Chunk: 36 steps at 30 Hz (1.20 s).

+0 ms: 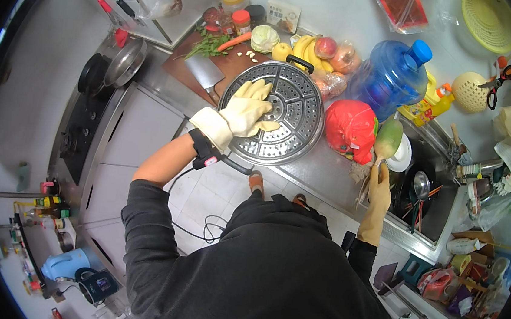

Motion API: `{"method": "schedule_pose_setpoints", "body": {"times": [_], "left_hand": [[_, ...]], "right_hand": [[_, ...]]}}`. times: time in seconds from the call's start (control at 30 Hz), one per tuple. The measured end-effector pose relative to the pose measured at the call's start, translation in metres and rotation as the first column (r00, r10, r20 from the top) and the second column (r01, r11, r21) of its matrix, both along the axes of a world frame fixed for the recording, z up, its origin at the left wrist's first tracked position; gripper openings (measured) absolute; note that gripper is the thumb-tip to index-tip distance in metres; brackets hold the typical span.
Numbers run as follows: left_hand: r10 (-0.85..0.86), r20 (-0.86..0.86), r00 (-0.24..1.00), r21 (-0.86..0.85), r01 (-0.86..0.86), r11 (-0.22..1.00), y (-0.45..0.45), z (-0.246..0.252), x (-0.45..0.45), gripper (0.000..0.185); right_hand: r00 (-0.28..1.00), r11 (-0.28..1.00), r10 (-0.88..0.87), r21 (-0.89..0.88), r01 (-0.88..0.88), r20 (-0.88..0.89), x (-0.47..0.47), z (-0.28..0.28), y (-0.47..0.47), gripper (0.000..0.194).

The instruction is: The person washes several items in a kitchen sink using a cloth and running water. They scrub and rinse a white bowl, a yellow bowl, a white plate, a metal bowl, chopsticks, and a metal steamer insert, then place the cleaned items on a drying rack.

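Both of my hands wear cream rubber gloves. My left hand (248,109) lies with fingers spread on a round perforated metal steamer tray (285,134), which sits in a pan with black handles at the counter's edge. My right hand (379,181) grips the narrow root end of a green-and-white radish (388,137), held upright beside the sink. A red plastic bag (351,129) stands just left of the radish. Behind the tray, a cleaver (205,71) lies on a brown cutting board (177,68) with a carrot (235,41), leafy greens (208,46) and garlic cloves (250,55).
A big blue water bottle (388,75) stands behind the red bag, near bananas (308,50) and a cabbage (264,39). The sink (441,221) at the right holds a wok, a ladle and chopsticks. A gas stove (78,130) is at the left. A black cable (194,234) runs to the floor.
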State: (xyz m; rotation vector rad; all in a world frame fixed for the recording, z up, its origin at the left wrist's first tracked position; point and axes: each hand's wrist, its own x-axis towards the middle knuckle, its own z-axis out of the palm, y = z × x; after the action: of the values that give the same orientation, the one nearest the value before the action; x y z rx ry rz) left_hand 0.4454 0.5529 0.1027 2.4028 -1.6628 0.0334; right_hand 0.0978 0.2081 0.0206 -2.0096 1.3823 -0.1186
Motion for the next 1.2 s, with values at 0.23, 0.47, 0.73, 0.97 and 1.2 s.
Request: {"method": "schedule_pose_setpoints", "body": {"times": [0.23, 0.47, 0.73, 0.97, 1.2], "left_hand": [[-0.051, 0.198, 0.979, -0.231, 0.097, 0.968, 0.01, 0.069, 0.007, 0.059], [-0.082, 0.361, 0.929, -0.286, 0.194, 0.938, 0.011, 0.103, 0.018, 0.062], [-0.158, 0.424, 0.892, -0.351, 0.323, 0.879, -0.033, 0.129, 0.015, 0.059], [-0.295, 0.422, 0.857, -0.446, 0.48, 0.756, -0.178, 0.15, -0.039, 0.062], [-0.449, 0.355, 0.82, -0.392, 0.566, 0.725, -0.321, 0.12, -0.144, 0.052]], "right_hand": [[0.997, 0.998, -0.058, -0.009, 0.059, 0.059, 0.0, 0.004, 0.009, 0.077], [0.998, 0.995, -0.055, -0.088, 0.052, -0.03, 0.008, 0.02, 0.006, 0.097], [0.998, 0.982, -0.043, -0.185, 0.033, -0.053, -0.011, 0.03, -0.008, 0.087], [0.834, 0.983, -0.011, -0.146, 0.109, 0.552, 0.0, 0.113, -0.017, 0.06], [0.19, 0.898, -0.402, 0.426, -0.108, 0.896, -0.015, 0.141, -0.056, 0.041]]}}
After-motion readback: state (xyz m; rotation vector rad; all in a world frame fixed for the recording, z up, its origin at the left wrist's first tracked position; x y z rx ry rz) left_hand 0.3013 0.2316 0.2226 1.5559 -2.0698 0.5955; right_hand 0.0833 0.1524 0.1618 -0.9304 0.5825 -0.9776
